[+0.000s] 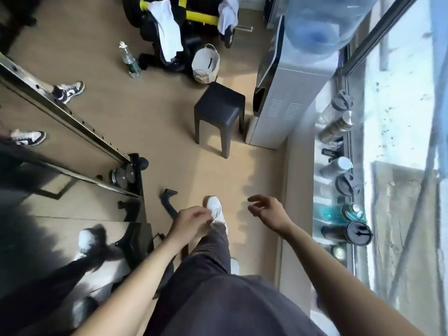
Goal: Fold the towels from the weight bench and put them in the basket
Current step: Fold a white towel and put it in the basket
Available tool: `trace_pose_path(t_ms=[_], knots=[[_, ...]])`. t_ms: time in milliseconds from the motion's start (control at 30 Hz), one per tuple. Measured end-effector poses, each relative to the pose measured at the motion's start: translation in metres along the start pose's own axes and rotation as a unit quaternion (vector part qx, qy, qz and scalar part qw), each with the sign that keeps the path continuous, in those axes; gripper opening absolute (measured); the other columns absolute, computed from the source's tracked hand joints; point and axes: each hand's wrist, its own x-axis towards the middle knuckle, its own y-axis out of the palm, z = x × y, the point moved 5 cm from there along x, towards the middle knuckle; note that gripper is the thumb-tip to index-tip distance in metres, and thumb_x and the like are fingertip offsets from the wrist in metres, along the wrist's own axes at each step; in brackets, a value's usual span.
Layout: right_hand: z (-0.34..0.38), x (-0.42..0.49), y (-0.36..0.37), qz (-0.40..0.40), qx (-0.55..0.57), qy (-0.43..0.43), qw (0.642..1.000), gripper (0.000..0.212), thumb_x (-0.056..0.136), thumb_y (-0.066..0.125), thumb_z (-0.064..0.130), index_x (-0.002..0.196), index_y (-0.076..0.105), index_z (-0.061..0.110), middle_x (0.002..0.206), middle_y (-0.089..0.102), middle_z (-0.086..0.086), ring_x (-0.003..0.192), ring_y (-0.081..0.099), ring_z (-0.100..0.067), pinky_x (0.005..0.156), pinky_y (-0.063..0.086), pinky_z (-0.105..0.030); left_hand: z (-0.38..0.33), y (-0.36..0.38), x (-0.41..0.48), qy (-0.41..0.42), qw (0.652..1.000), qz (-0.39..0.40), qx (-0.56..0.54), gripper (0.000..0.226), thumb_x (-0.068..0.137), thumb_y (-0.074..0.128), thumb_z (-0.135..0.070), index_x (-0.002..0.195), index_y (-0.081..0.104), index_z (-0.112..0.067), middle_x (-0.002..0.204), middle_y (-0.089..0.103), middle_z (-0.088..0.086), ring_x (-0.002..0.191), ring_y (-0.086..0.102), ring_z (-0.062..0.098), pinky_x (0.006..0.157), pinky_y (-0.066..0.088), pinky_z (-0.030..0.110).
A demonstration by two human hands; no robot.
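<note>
Two white towels hang on the black and yellow weight bench (pixel 194 18) at the far end of the room: a long one (pixel 167 27) on the left and a shorter one (pixel 228 14) on the right. A white woven basket (pixel 205 64) stands on the floor just in front of the bench. My left hand (pixel 191 221) hangs low in front of my leg, fingers loosely curled, holding nothing. My right hand (pixel 269 212) is out to the right with relaxed, spread fingers, also holding nothing. Both hands are far from the towels.
A black stool (pixel 219 112) stands between me and the basket. A water dispenser (pixel 286 81) is to the right, and bottles (pixel 339 122) line the window sill. A water bottle (pixel 129 60) stands left of the bench. A mirror (pixel 60 132) covers the left side.
</note>
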Motion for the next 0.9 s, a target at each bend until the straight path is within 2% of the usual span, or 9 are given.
trace_pose_path(t_ms=[133, 200, 267, 367, 500, 567, 667, 800, 900], knots=[[0.044, 0.063, -0.012, 0.017, -0.029, 0.002, 0.999, 0.024, 0.088, 0.07, 0.025, 0.112, 0.071, 0.022, 0.091, 0.074, -0.003, 0.085, 0.071, -0.022, 0.088, 0.056, -0.036, -0.035, -0.024, 0.076, 0.0, 1.0, 0.004, -0.016, 0.011, 0.09, 0.071, -0.02, 0.091, 0.08, -0.027, 0.093, 0.079, -0.009, 0.095, 0.072, 0.015, 0.09, 0.052, 0.031], [0.072, 0.092, -0.015, 0.032, -0.047, 0.003, 0.998, 0.026, 0.089, 0.069, 0.025, 0.114, 0.071, 0.021, 0.093, 0.075, -0.003, 0.085, 0.071, -0.021, 0.088, 0.056, -0.036, -0.055, -0.04, 0.108, -0.001, 1.0, 0.008, -0.027, 0.008, 0.084, 0.073, -0.03, 0.09, 0.078, -0.029, 0.09, 0.079, -0.007, 0.089, 0.072, 0.013, 0.088, 0.053, 0.033], [0.107, 0.126, -0.022, 0.048, -0.072, -0.009, 0.996, 0.026, 0.09, 0.068, 0.024, 0.115, 0.071, 0.021, 0.095, 0.075, -0.003, 0.085, 0.07, -0.021, 0.086, 0.055, -0.033, -0.078, -0.06, 0.139, -0.001, 0.999, 0.0, -0.039, 0.018, 0.079, 0.072, -0.037, 0.093, 0.079, -0.027, 0.091, 0.08, -0.005, 0.088, 0.072, 0.01, 0.092, 0.054, 0.035], [0.159, 0.171, -0.032, 0.06, -0.084, -0.03, 0.994, 0.024, 0.091, 0.066, 0.02, 0.114, 0.071, 0.019, 0.092, 0.074, -0.003, 0.081, 0.069, -0.022, 0.081, 0.053, -0.03, -0.113, -0.095, 0.18, 0.001, 0.999, -0.025, -0.029, 0.012, 0.093, 0.069, -0.021, 0.099, 0.079, -0.022, 0.096, 0.078, -0.01, 0.092, 0.069, 0.006, 0.089, 0.052, 0.027], [0.22, 0.235, -0.043, 0.051, -0.076, -0.045, 0.995, 0.024, 0.087, 0.067, 0.024, 0.11, 0.072, 0.028, 0.088, 0.074, 0.006, 0.083, 0.07, -0.017, 0.083, 0.053, -0.031, -0.155, -0.145, 0.231, 0.015, 0.998, -0.047, -0.031, 0.013, 0.094, 0.068, -0.017, 0.099, 0.079, -0.021, 0.087, 0.078, -0.015, 0.078, 0.067, -0.006, 0.081, 0.051, 0.018], [0.252, 0.273, -0.042, 0.065, -0.072, -0.056, 0.994, 0.024, 0.086, 0.066, 0.026, 0.109, 0.072, 0.029, 0.088, 0.074, 0.006, 0.084, 0.07, -0.016, 0.082, 0.053, -0.031, -0.168, -0.173, 0.26, 0.004, 0.998, -0.058, -0.04, 0.014, 0.093, 0.069, -0.022, 0.101, 0.08, -0.02, 0.092, 0.079, -0.01, 0.086, 0.069, -0.003, 0.087, 0.053, 0.022], [0.294, 0.321, -0.038, 0.082, -0.053, -0.06, 0.993, 0.024, 0.089, 0.066, 0.024, 0.112, 0.071, 0.026, 0.095, 0.074, 0.001, 0.088, 0.069, -0.018, 0.079, 0.051, -0.027, -0.183, -0.211, 0.296, -0.005, 0.995, -0.084, -0.047, 0.021, 0.082, 0.067, -0.038, 0.095, 0.079, -0.027, 0.091, 0.079, -0.011, 0.094, 0.072, 0.009, 0.09, 0.054, 0.032], [0.339, 0.397, -0.032, 0.097, -0.062, -0.058, 0.992, 0.022, 0.09, 0.066, 0.021, 0.112, 0.071, 0.023, 0.098, 0.073, -0.001, 0.091, 0.066, -0.016, 0.079, 0.047, -0.025, -0.209, -0.249, 0.353, -0.027, 0.996, -0.081, -0.038, 0.009, 0.088, 0.071, -0.029, 0.09, 0.079, -0.026, 0.088, 0.079, -0.011, 0.09, 0.071, 0.012, 0.094, 0.054, 0.039], [0.373, 0.445, -0.033, 0.105, -0.07, -0.049, 0.991, 0.022, 0.091, 0.065, 0.021, 0.112, 0.07, 0.025, 0.104, 0.071, 0.002, 0.099, 0.064, -0.018, 0.09, 0.051, -0.031, -0.24, -0.273, 0.399, -0.041, 0.996, -0.076, -0.032, 0.019, 0.079, 0.069, -0.045, 0.083, 0.078, -0.029, 0.085, 0.078, -0.008, 0.089, 0.072, 0.015, 0.095, 0.055, 0.041]])
